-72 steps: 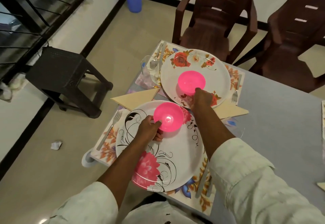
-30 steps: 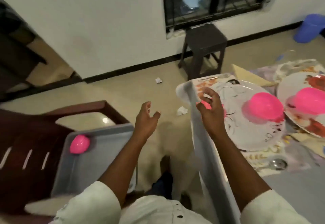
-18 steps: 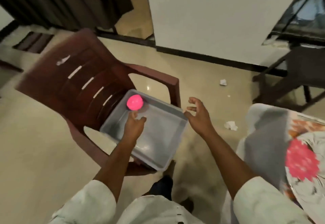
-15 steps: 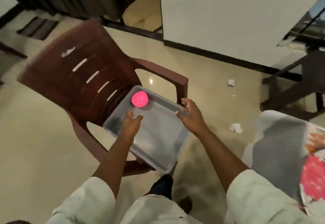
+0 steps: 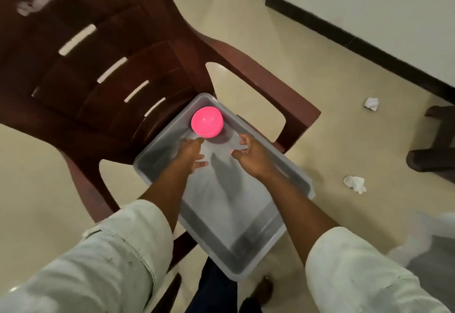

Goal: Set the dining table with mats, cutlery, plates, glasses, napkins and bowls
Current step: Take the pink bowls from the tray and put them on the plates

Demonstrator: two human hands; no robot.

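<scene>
1. We count one pink bowl (image 5: 207,122), one grey tray (image 5: 258,229), one brown plastic chair (image 5: 103,49) and two crumpled paper scraps (image 5: 371,103) on the floor (image 5: 39,189)
2. The bowl is round, glossy and bright pink; it lies in the tray's far corner, close to the chair back
3. Our left hand (image 5: 190,154) reaches into the tray with fingers extended, tips just beside the bowl; whether they touch it we cannot tell
4. Our right hand (image 5: 253,156) hovers over the tray, fingers spread and loosely bent, holding nothing
5. The tray rests on the chair seat, overhanging its front edge, and a dark stool (image 5: 435,145) stands at the right
</scene>
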